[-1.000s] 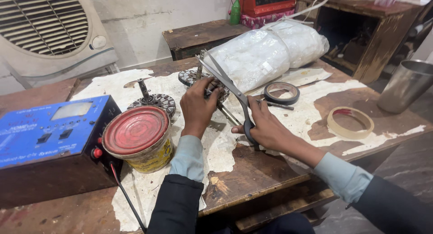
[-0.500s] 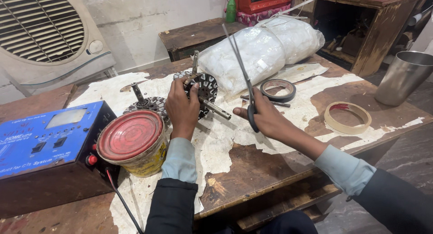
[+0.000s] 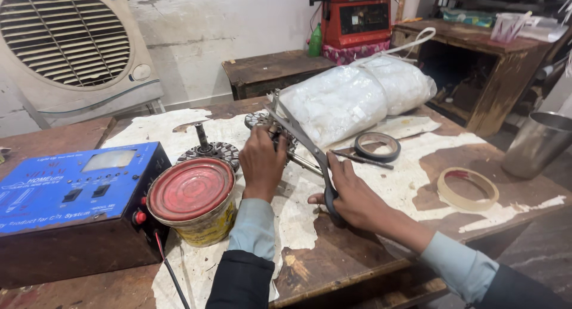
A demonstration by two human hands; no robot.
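Observation:
My left hand (image 3: 262,160) grips a round metal motor core with a shaft (image 3: 262,121) on the paper-covered bench. Closed around the black handles of long scissors (image 3: 298,136) is my right hand (image 3: 351,193); their blades angle up and left, and the tips reach the top of the motor core beside my left fingers. A second, similar core with an upright shaft (image 3: 208,148) stands just left of my left hand.
A tin with a red lid (image 3: 192,193) and a blue electrical box (image 3: 71,190) sit at the left. A white plastic-wrapped bundle (image 3: 357,97), a black tape roll (image 3: 376,147), a tan tape roll (image 3: 468,188) and a steel cup (image 3: 536,145) lie to the right. A cooler fan (image 3: 71,41) stands behind.
The scissors have tilted down and left from pointing up, so their tips now meet the motor core. My left hand has stayed on the core.

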